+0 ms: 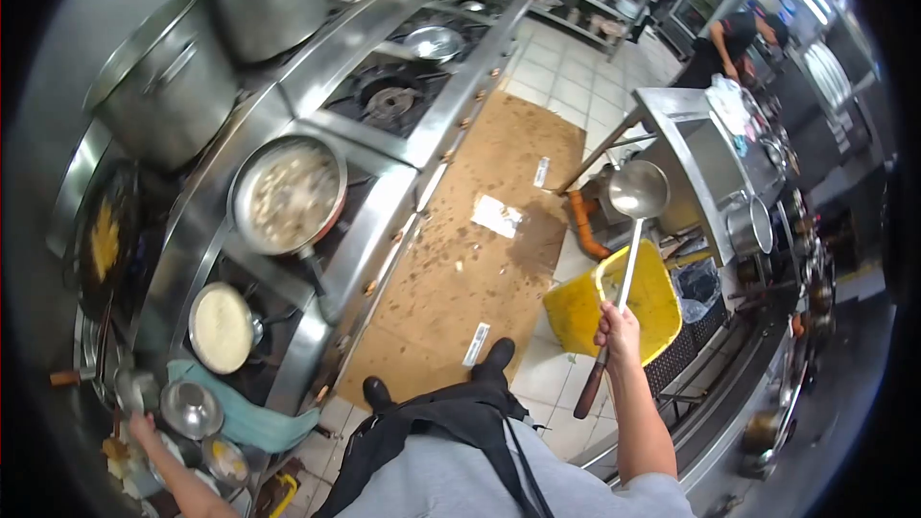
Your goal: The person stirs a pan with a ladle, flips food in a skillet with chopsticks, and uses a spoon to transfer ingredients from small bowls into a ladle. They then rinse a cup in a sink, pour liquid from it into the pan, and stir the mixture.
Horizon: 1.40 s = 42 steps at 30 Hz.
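My right hand (619, 334) is wrapped around the shaft of a long ladle (638, 190). The ladle's round metal bowl is raised over the far side of a yellow bin, and its dark wooden grip hangs below my fist. At the lower left, my left hand (143, 428) is closed at the edge of a small metal bowl (136, 390); its fingers are small and partly hidden. Beside that bowl sit a shiny metal bowl (192, 410) and a dish with yellow and white food (225, 460).
On the stove, a frying pan (288, 194) holds steaming pieces and another pan (223, 328) has pale contents. Large pots (168, 86) line the back. A blue-green cloth (251, 414) lies near the front edge. Cardboard (432, 297) covers the floor; a yellow bin (585, 312) stands right. A person (739, 43) bends over a counter.
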Each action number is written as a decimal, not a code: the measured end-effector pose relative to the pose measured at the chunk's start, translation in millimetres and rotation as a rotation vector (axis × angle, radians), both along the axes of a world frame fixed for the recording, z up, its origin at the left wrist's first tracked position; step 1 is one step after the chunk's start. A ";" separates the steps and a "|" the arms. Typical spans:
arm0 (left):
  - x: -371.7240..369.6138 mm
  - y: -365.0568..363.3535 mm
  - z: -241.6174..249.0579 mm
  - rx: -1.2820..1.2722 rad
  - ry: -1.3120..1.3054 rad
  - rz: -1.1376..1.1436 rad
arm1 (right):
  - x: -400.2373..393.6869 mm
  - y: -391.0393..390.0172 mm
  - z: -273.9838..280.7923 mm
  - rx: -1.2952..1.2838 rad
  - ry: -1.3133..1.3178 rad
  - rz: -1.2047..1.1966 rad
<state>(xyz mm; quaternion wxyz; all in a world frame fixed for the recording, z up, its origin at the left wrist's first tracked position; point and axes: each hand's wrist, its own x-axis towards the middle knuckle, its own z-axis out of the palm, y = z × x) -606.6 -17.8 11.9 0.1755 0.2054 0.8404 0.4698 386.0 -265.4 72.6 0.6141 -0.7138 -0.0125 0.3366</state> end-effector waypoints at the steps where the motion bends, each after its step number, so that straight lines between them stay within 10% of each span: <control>1: 25.2 -9.7 13.0 0.025 0.034 0.072 | 24.6 1.1 -1.9 0.021 -0.007 0.022; 12: 197.3 -181.6 122.4 0.334 0.071 0.112 | 222.2 -43.5 -21.6 0.029 -0.057 0.038; 13: 201.5 -199.8 146.5 -0.150 0.123 0.006 | 232.8 -46.6 -27.1 0.076 -0.033 0.068; 20: 310.1 -121.6 146.4 -0.201 -0.001 -0.320 | 297.4 -73.8 -18.1 -0.032 -0.247 -0.020; 32: 1031.7 127.7 129.9 -0.027 -0.159 -1.499 | 425.6 -103.2 4.8 -0.748 -0.760 -0.099; 42: 1471.9 129.0 138.3 -0.174 -0.219 -2.170 | 476.5 -55.8 18.9 -0.949 -0.626 -0.213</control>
